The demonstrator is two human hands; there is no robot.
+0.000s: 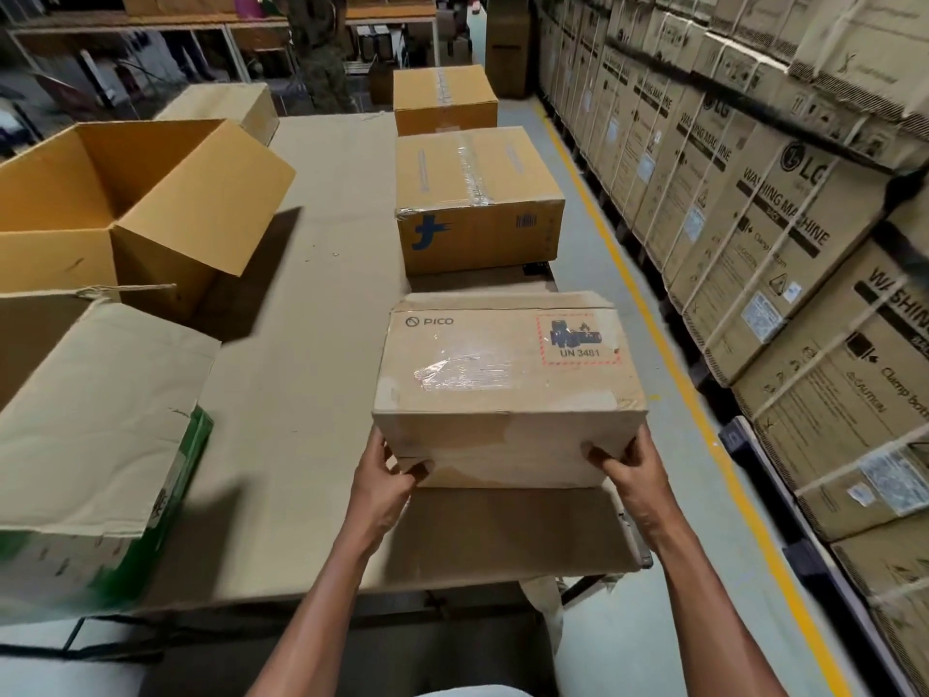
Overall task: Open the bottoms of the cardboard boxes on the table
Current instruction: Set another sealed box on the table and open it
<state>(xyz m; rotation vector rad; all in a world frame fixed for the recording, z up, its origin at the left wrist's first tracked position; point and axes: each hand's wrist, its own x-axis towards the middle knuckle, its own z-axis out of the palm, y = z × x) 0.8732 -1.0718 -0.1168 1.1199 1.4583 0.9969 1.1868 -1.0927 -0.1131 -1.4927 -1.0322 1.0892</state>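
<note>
A closed brown PICO box (507,374) with a UN 3481 label and clear tape on top sits near the table's front right edge. My left hand (387,475) grips its near lower left corner, thumb on the front face and fingers curled underneath. My right hand (628,470) grips the near lower right corner the same way. Behind it stand a taped box (477,198) with a blue logo and a further taped box (445,98).
The table (311,344) is covered in cardboard sheet. An open yellow box (130,208) and a large tilted box with green print (95,445) occupy the left. Stacked washing machine cartons (784,218) line the right past a yellow floor line. A person (321,47) stands at the back.
</note>
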